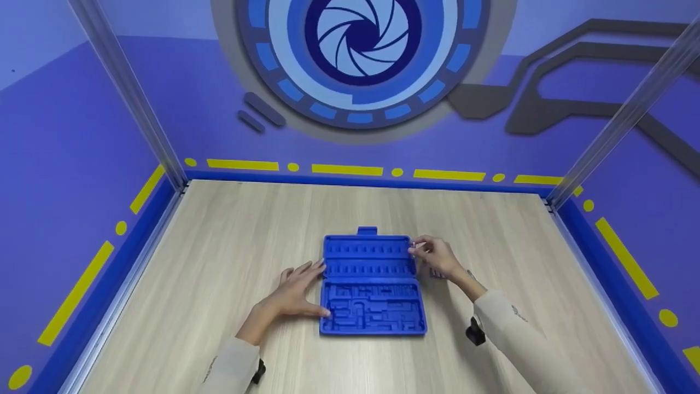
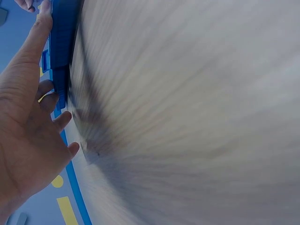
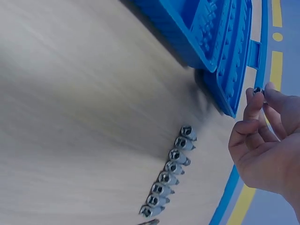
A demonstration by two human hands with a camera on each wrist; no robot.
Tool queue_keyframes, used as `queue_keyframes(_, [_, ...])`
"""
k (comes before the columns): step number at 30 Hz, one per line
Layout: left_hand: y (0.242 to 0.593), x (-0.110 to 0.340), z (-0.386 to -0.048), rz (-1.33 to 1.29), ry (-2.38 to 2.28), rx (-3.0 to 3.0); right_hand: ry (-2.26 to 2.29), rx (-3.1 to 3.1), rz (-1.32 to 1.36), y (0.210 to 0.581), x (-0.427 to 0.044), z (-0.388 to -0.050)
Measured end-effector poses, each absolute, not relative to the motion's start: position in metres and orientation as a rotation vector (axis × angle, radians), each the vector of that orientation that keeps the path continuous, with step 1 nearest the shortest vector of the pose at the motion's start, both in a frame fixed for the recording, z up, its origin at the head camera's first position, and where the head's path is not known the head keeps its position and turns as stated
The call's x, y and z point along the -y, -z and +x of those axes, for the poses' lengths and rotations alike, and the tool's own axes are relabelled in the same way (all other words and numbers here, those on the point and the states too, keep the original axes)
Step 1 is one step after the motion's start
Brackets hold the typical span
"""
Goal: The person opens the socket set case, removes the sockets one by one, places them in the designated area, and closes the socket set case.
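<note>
A blue plastic socket case [image 1: 372, 278] lies unfolded flat, its moulded slots bare of pieces. My left hand [image 1: 295, 290] is spread along the case's left side, thumb on the near half's edge and fingertips at the lid's edge. Between thumb and fingertips, my right hand [image 1: 437, 256] pinches a small metal bit socket [image 3: 258, 90] just beside the lid's right edge. Several more metal bit sockets [image 3: 173, 168] lie in a row on the table, mostly hidden under the right hand in the head view.
The wood-grain table [image 1: 246, 219] is bounded by blue printed panels [image 1: 180, 109] at the back and both sides. Metal corner posts [image 1: 131, 93] stand at the back corners. The case's latch tab [image 1: 367, 231] points to the back.
</note>
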State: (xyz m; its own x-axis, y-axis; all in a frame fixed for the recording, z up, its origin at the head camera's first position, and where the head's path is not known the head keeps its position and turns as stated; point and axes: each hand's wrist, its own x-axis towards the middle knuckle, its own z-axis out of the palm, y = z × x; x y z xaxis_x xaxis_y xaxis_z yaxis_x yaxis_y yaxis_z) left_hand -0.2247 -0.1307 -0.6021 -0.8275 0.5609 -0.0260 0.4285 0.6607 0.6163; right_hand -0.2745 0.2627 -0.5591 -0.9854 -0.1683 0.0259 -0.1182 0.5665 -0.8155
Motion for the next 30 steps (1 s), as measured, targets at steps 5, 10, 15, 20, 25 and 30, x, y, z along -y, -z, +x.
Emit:
queue_keyframes(5, [0.603, 0.131, -0.227, 0.816, -0.911, -2.675, 1.436, -2.687, -0.253, 0.554, -0.274, -0.270])
queue_keyframes(10, [0.599, 0.131, -0.227, 0.813, -0.932, -2.664, 1.472, -2.623, -0.264, 0.536, -0.284, -0.260])
queue_keyframes(15, [0.597, 0.131, -0.226, 0.800, -0.923, -2.658, 1.458, -2.634, -0.243, 0.539, -0.301, -0.257])
queue_keyframes(20, [0.599, 0.132, -0.225, 0.818, -0.925, -2.663, 1.455, -2.639, -0.214, 0.549, -0.322, -0.254])
queue_keyframes(25, [0.601, 0.131, -0.225, 0.819, -0.920, -2.664, 1.417, -2.638, -0.156, 0.546, -0.338, -0.246])
queue_keyframes(30, [0.602, 0.130, -0.225, 0.814, -0.910, -2.663, 1.385, -2.646, -0.147, 0.544, -0.357, -0.237])
